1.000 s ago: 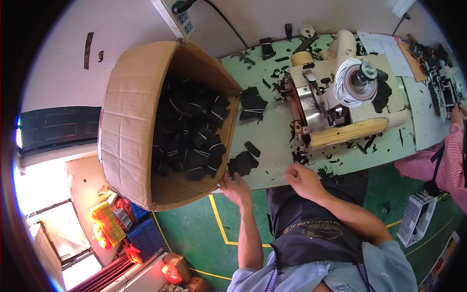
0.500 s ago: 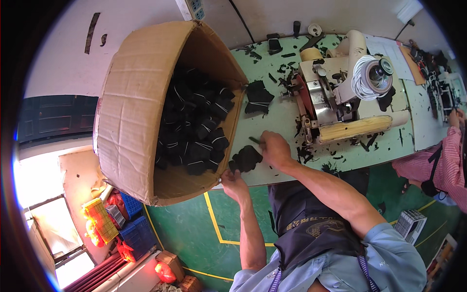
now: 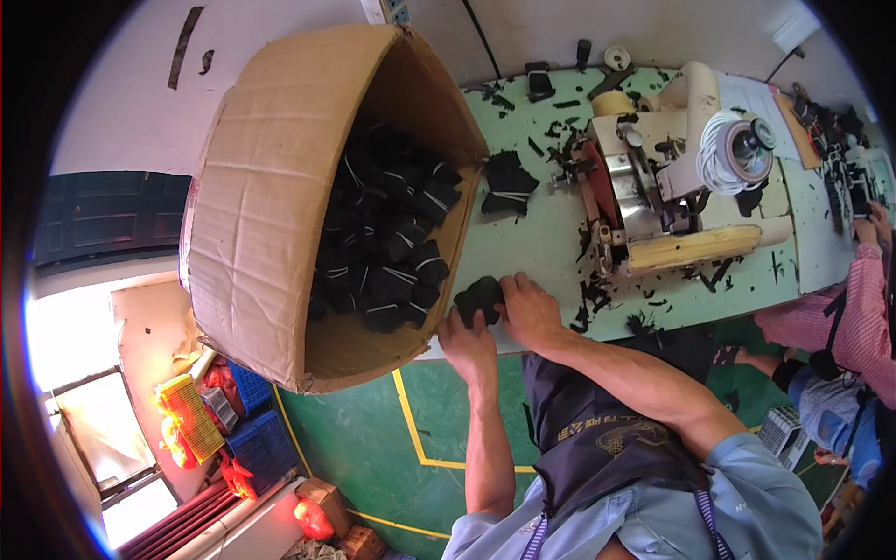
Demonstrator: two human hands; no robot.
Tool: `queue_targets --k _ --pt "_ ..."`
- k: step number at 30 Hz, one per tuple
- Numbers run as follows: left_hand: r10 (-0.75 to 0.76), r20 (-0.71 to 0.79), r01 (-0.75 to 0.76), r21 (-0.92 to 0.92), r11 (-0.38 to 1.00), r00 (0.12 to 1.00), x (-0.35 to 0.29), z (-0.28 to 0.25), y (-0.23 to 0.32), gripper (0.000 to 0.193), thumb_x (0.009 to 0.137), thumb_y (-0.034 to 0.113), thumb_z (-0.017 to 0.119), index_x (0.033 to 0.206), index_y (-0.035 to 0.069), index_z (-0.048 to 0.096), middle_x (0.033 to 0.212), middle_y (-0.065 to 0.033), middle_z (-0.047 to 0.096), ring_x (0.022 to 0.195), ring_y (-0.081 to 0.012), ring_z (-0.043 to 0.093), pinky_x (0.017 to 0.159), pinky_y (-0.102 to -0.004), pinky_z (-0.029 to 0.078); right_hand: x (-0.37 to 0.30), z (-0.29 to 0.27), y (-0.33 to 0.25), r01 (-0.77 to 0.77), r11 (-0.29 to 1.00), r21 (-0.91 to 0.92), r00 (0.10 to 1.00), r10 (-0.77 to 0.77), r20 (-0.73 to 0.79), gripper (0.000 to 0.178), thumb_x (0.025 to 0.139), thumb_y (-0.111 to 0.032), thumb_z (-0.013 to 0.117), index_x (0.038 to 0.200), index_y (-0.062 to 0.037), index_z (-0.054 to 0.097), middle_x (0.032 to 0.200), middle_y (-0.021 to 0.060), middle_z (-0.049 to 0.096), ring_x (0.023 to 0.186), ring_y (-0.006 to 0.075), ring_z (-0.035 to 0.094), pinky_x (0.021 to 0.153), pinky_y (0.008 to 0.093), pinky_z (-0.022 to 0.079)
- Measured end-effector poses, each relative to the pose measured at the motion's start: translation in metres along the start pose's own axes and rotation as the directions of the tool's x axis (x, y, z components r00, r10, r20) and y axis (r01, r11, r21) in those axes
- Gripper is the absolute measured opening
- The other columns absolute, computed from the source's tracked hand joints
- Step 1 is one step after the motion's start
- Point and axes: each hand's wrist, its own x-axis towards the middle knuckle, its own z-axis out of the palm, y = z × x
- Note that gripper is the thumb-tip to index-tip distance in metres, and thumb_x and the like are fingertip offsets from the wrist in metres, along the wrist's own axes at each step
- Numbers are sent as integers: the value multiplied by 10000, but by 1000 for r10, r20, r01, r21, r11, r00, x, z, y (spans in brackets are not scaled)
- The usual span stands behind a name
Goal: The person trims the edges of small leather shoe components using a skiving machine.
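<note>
A small stack of black fabric-like pieces [image 3: 479, 299] is gripped between my two hands at the table's near edge, beside the box opening. My left hand [image 3: 469, 345] closes on its near left side, thumb up against it. My right hand [image 3: 530, 313] presses its right side with the fingers curled in; some fingertips are hidden. To the left, a cardboard box [image 3: 266, 159] lies on its side, its mouth toward the table. Inside are several black bundles [image 3: 387, 238] tied with white bands. Another banded black bundle [image 3: 509, 182] lies on the table beyond my hands.
A cream machine [image 3: 644, 187] with a white cord coil stands on the pale green table [image 3: 551, 257], black scraps around it. At the far right another person in a pink checked sleeve [image 3: 854, 308] works. Blue crates [image 3: 261, 448] stand on the floor at lower left.
My left hand has come from the box's lower edge onto the stack. My right hand, earlier holding a small dark strip, now grips the stack's right side. The loosely spread pieces look more compact.
</note>
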Motion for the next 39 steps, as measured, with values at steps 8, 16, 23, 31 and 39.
queue_targets --k 8,16,23,31,39 --pt "-164 118 191 -283 940 979 2 14 2 349 822 66 734 1147 -23 639 1083 -165 685 946 -271 666 817 -371 524 12 -4 -3 -82 994 67 997 81 18 308 767 -71 685 1035 5 553 1013 202 594 948 405 635 778 488 548" --pt "-191 371 339 -390 856 909 19 35 -40 405 796 112 757 1151 -47 644 1073 -140 702 931 -209 660 844 -337 514 26 6 13 -136 976 170 989 125 76 296 723 -157 716 982 -31 646 1007 202 636 950 403 632 825 490 514" --pt "-82 441 389 -673 629 894 14 28 -41 385 858 -45 676 1232 -80 593 1134 -155 679 1008 -230 648 914 -334 512 11 22 22 -30 948 317 997 51 -58 297 684 -202 744 921 -49 652 928 196 628 930 396 590 822 481 474" --pt "-101 544 505 -673 541 833 19 -5 -7 329 891 24 680 1215 -6 631 1023 -65 690 886 -114 604 735 -252 431 1 7 20 -117 762 637 992 122 37 338 813 -138 666 1131 -31 628 1052 206 647 1062 393 595 904 468 470" --pt "49 562 436 -691 576 826 3 -5 42 213 963 76 616 1151 -16 652 1033 -68 686 911 -125 612 772 -269 469 -7 -3 31 -162 663 731 959 279 -41 279 873 -132 604 1131 -25 607 1055 214 656 1014 417 614 870 464 489"
